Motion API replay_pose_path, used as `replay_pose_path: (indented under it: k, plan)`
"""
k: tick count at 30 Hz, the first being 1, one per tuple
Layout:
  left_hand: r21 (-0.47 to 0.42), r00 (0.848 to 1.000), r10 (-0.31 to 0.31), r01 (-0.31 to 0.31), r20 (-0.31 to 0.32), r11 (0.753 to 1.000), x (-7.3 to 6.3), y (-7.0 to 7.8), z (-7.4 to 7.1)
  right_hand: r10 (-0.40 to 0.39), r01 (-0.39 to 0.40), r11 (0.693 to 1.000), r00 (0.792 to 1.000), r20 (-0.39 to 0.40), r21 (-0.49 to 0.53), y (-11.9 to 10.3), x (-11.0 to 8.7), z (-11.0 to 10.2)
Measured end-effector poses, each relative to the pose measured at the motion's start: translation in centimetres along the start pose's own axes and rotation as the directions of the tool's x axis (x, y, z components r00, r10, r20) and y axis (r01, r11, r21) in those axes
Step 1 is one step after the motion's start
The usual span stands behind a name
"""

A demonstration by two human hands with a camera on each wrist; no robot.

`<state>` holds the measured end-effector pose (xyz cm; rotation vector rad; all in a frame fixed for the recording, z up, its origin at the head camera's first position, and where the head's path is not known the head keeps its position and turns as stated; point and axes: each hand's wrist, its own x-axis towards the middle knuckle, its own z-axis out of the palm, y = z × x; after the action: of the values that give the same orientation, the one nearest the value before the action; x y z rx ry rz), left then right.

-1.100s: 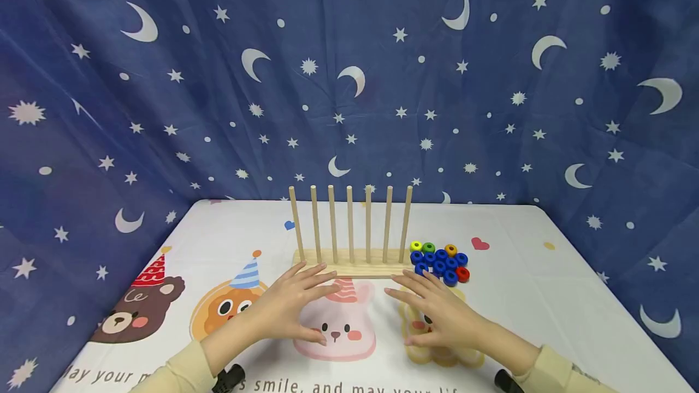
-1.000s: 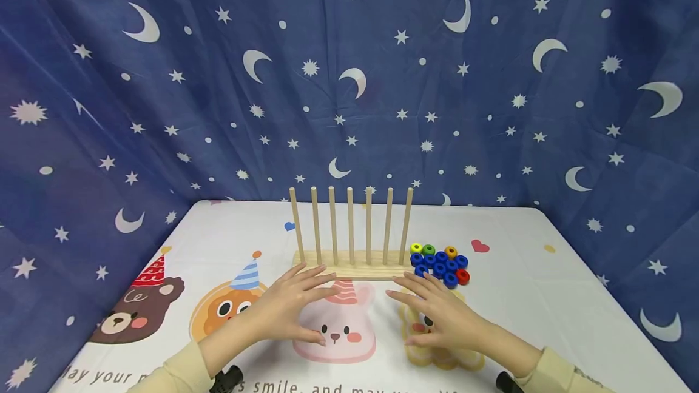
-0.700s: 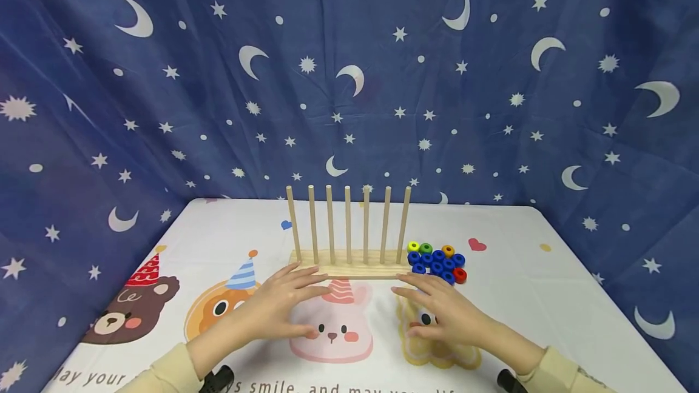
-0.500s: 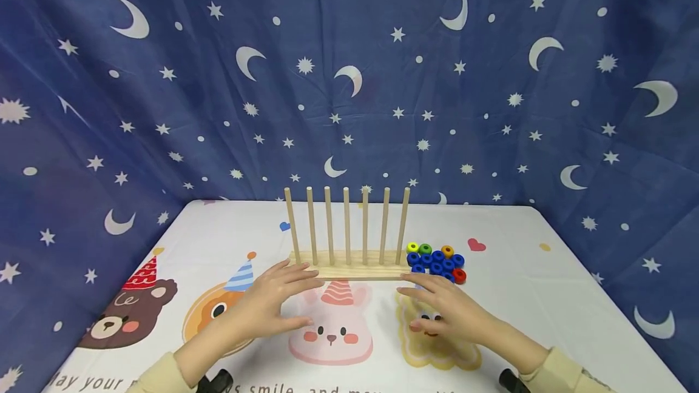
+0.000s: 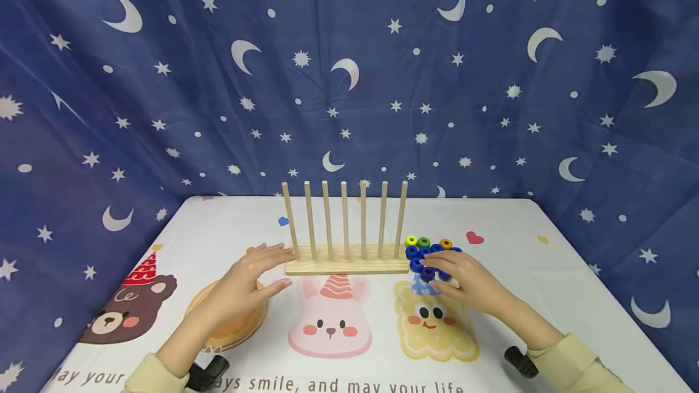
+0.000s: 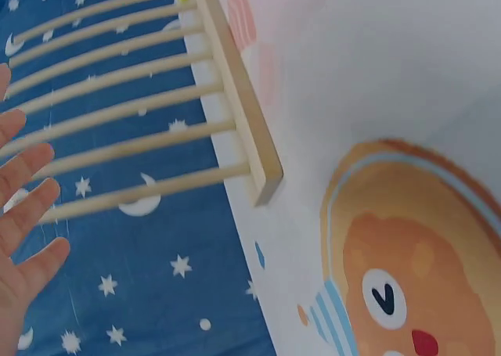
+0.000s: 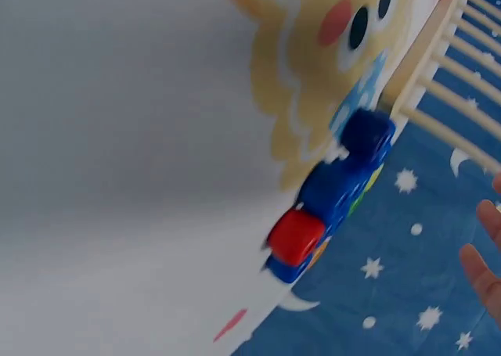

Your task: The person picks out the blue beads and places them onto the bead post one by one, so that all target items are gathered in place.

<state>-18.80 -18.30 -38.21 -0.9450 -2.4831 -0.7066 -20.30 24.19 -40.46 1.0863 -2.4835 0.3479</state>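
Note:
A wooden rack with a row of upright pegs (image 5: pixel 346 267) stands mid-table, its pegs bare. My left hand (image 5: pixel 248 278) is at the rack's left end, fingers extended and fingertips overlapping the base's corner in the head view. In the left wrist view the same hand (image 6: pixel 27 215) has spread fingers and holds nothing. Several ring beads lie grouped right of the rack: blue ones (image 5: pixel 417 265), a yellow (image 5: pixel 411 241), a green (image 5: pixel 423 242) and an orange (image 5: pixel 446 244). My right hand (image 5: pixel 469 281) hovers over their near side, fingers loosely extended. It hides the red bead (image 7: pixel 296 237) from the head view.
A white tablecloth (image 5: pixel 349 369) printed with cartoon animals, hearts and lettering covers the table. Behind it hangs a blue curtain (image 5: pixel 349 77) with moons and stars. Black camera mounts (image 5: pixel 209 373) sit below both wrists.
My left hand has moved left, away from the rack's front to its left end. My right hand has shifted right and forward over the beads. Rack and beads stay in place.

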Motion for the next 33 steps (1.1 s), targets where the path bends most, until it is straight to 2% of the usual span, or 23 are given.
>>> replay_pose_path:
  k: [3, 6, 12, 17, 23, 28, 33]
  plan:
    - [0.04, 1.0, -0.005, 0.006, -0.03, 0.999, 0.0, -0.8, -0.4, 0.014, -0.014, 1.0, 1.0, -0.014, -0.009, 0.7, 0.0, -0.1]
    - [0.067, 0.999, -0.036, 0.038, -0.04, 0.997, 0.1, -1.5, -0.6, 0.05, -0.051, 0.999, 0.998, -0.03, -0.014, 1.4, -0.2, -0.1]
    - [0.049, 0.992, -0.108, 0.111, -0.06, 0.993, -0.1, -3.0, -0.3, 0.125, -0.125, 0.992, 0.991, -0.04, -0.012, 2.7, -0.6, 0.0]
    - [0.073, 0.988, -0.155, 0.156, -0.031, 0.985, -0.1, -4.2, 0.4, 0.164, -0.164, 0.986, 0.986, -0.04, 0.009, 3.9, -0.9, 0.1]
    - [0.117, 0.984, -0.175, 0.171, 0.028, 0.978, 0.3, -5.7, 1.4, 0.225, -0.225, 0.974, 0.974, 0.0, 0.005, 4.9, -1.7, 0.1]
    - [0.144, 0.971, -0.227, 0.215, 0.073, 0.966, 0.6, -6.7, 1.6, 0.334, -0.334, 0.942, 0.94, 0.069, -0.005, 5.7, -1.4, -0.2]
    - [0.108, 0.958, -0.245, 0.231, 0.15, 0.967, 0.8, -7.5, 2.2, 0.413, -0.418, 0.909, 0.902, 0.125, 0.016, 6.6, -0.9, 0.0]
